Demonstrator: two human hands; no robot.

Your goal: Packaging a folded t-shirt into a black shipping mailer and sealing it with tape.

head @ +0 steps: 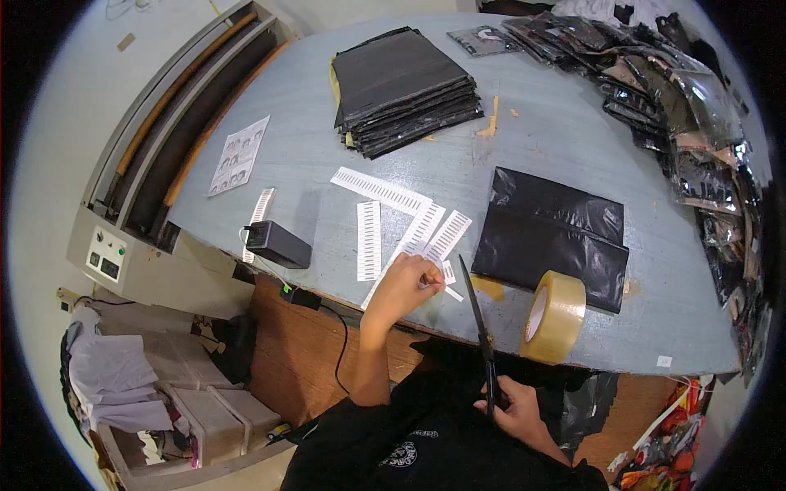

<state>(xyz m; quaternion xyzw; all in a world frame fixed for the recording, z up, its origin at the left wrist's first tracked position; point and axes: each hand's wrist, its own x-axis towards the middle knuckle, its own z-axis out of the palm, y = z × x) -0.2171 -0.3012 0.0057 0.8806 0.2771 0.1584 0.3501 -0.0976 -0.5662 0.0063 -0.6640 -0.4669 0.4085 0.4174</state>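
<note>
My left hand (412,282) rests at the near edge of the table, its fingers bent together over the lower end of the printed label strips (417,233); a narrow white strip (454,294) pokes out by its fingertips. Whether the fingers grip it is hard to tell. My right hand (514,402) holds long black-handled scissors (482,313) near my body, the blades together and pointing away from me over the table edge. Another label strip (369,240) lies just left of the fanned ones. Right of the scissors sit a folded black plastic bag (552,227) and a roll of clear tape (556,317).
A stack of black plastic bags (405,86) stands at the far middle. Packed garments (663,110) line the right rim. A black power adapter (279,244) and a printed sheet (239,155) lie left, beside a roller machine (178,135).
</note>
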